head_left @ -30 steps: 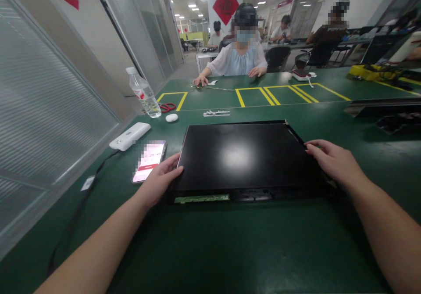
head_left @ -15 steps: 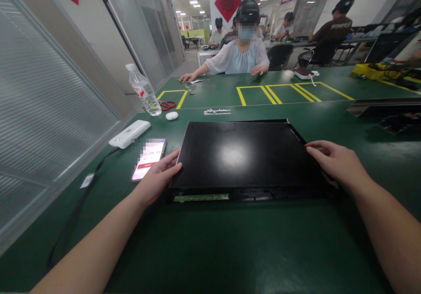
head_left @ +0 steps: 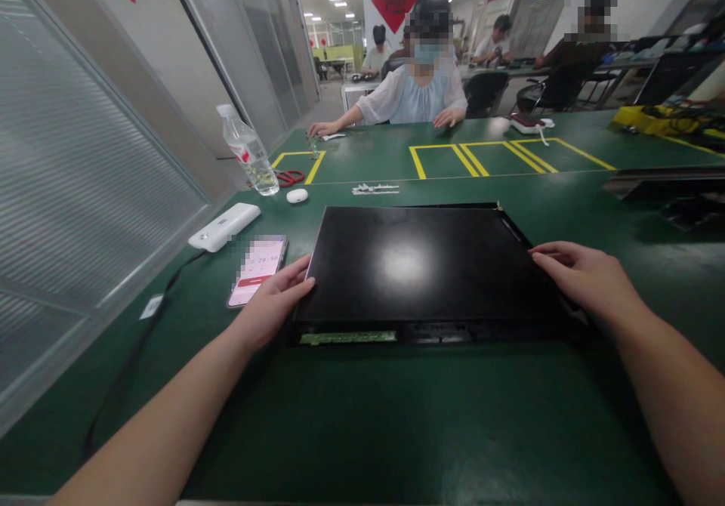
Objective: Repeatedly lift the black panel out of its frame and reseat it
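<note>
A black LCD screen panel [head_left: 453, 272] lies face up in a dark frame [head_left: 498, 332] on the green table. Along its near edge shows a green circuit board strip [head_left: 348, 337]. My left hand [head_left: 280, 292] grips the panel's left edge, thumb on top and the other fingers partly hidden at the side. At the right edge, my right hand [head_left: 589, 276] is closed with thumb and forefinger against the frame's side; its lower fingers are hidden. A lit phone [head_left: 260, 268] lies just beyond my left hand.
On the left stand a water bottle [head_left: 249, 151] and a white power bank [head_left: 225, 226] with a black cable. Nearby are red-handled scissors [head_left: 290, 178] and a white earbud case [head_left: 297, 195]. Thin metal strips [head_left: 374, 189] lie behind the panel. A co-worker [head_left: 424, 91] sits opposite.
My hands keep the same hold on the panel's two sides. The view has shifted very slightly. Across the table, the co-worker's hand on the left of the picture has moved a little.
</note>
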A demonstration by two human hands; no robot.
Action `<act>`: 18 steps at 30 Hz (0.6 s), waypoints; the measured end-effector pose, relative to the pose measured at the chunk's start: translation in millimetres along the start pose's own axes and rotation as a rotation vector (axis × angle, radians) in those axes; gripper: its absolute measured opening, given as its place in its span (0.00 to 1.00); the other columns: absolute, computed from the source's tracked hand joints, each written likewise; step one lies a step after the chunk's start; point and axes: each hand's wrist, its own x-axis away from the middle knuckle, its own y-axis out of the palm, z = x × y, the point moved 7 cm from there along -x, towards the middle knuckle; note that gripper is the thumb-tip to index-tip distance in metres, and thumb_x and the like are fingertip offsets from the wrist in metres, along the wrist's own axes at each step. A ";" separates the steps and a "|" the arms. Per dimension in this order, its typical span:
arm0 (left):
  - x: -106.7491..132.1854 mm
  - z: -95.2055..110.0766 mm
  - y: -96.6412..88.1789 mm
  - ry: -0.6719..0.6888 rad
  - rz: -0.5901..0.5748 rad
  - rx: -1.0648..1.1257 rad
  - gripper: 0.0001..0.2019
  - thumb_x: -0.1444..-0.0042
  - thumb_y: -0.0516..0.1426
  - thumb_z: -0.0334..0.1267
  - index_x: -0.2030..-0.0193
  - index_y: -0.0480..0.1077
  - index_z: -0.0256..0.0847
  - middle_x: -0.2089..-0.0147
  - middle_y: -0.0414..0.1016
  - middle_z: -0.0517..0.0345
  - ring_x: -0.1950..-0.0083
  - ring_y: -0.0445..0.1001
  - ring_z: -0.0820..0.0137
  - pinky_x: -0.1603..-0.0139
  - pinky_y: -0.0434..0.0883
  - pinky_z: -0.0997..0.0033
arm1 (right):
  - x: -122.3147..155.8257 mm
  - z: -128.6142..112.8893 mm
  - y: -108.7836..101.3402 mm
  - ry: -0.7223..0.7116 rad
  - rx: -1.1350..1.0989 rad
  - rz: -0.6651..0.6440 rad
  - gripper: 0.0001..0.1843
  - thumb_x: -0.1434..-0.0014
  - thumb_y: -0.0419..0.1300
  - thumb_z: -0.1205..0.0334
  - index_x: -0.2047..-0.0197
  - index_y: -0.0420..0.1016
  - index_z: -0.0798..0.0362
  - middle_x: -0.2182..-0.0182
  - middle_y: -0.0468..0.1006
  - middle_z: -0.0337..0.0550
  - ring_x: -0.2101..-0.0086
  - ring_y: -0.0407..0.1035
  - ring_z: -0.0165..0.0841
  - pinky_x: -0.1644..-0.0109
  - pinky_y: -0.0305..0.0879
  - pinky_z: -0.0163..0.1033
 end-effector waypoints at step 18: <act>2.3 8.9 0.9 0.123 0.035 -0.063 0.34 0.54 0.73 0.46 0.38 0.78 0.41 0.37 0.80 0.44 0.35 0.76 0.45 0.34 0.72 0.49 | -5.8 8.1 2.8 0.062 0.007 -0.014 0.20 0.53 0.59 0.42 0.63 0.82 0.44 0.67 0.83 0.46 0.64 0.75 0.45 0.58 0.66 0.48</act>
